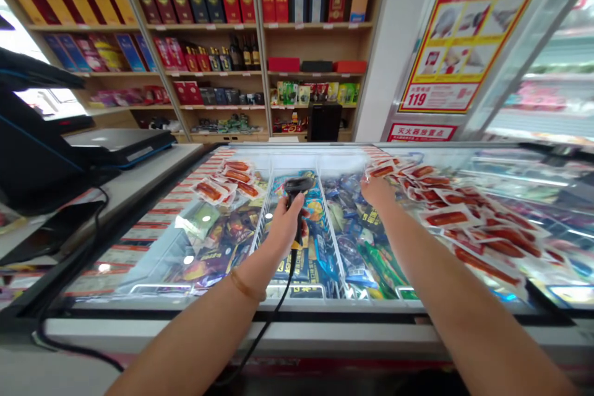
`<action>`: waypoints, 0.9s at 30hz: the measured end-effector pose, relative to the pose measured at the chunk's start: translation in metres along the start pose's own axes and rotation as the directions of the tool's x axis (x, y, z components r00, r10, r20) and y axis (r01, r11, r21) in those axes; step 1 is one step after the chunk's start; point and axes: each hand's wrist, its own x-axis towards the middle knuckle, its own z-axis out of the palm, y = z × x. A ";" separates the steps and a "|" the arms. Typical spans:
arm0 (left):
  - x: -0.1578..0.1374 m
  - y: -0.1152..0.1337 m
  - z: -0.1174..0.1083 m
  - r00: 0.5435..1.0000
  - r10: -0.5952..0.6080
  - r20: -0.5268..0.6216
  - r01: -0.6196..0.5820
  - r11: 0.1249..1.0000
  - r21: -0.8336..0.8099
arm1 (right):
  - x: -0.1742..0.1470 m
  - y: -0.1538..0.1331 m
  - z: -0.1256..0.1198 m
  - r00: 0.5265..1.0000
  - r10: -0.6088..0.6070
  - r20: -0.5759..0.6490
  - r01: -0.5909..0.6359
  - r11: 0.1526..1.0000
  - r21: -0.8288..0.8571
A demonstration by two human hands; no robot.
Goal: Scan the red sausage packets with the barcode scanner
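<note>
My left hand point(285, 223) is wrapped round the handle of a black barcode scanner point(299, 185), held over the middle of the chest freezer's glass top. Its black cord hangs down past my forearm. My right hand point(378, 192) is closed at the near edge of a clear-wrapped sausage pack point(383, 171); its fingertips are partly hidden. More sausage packs point(448, 218) lie heaped on the glass to the right of that hand. A smaller group of sausage packs point(237, 176) rests on the glass left of the scanner.
Beneath the glass, white wire dividers point(333, 238) separate colourful frozen packets point(223, 241). A black checkout machine and a flat scale point(123, 143) stand on the left counter. Shelves point(204, 26) of boxes and bottles line the back, beside a red-and-yellow poster point(457, 43).
</note>
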 end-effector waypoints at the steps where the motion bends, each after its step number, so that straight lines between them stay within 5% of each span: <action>1: 0.000 -0.002 -0.001 1.000 -0.008 0.007 0.008 1.000 0.010 | -0.001 -0.001 -0.001 1.000 -0.013 0.002 0.013 1.000 -0.014; 8: 0.002 -0.001 -0.003 0.998 0.063 0.029 -0.065 0.995 0.073 | -0.019 -0.031 -0.010 0.972 -0.226 0.059 0.233 0.959 -0.160; 11: 0.004 -0.003 -0.006 0.996 0.081 0.044 -0.085 0.993 0.081 | -0.027 -0.048 -0.014 0.933 -0.346 0.094 0.351 0.936 -0.033; 16: 0.005 -0.002 -0.010 0.994 0.098 0.047 -0.103 0.990 0.101 | -0.022 -0.045 -0.014 0.926 -0.352 -0.140 0.371 0.916 0.152; 19: 0.005 -0.001 -0.010 0.994 0.094 0.051 -0.099 0.990 0.105 | -0.013 -0.031 -0.006 0.962 -0.274 0.001 0.273 0.959 0.077; 22: 0.004 0.000 -0.011 0.994 0.086 0.063 -0.093 0.989 0.118 | -0.007 -0.020 0.001 0.942 -0.276 0.190 0.270 0.961 0.058; 27: 0.005 -0.002 -0.013 0.995 0.075 0.059 -0.083 0.987 0.138 | -0.010 -0.016 -0.001 0.925 -0.339 0.171 0.331 0.941 0.075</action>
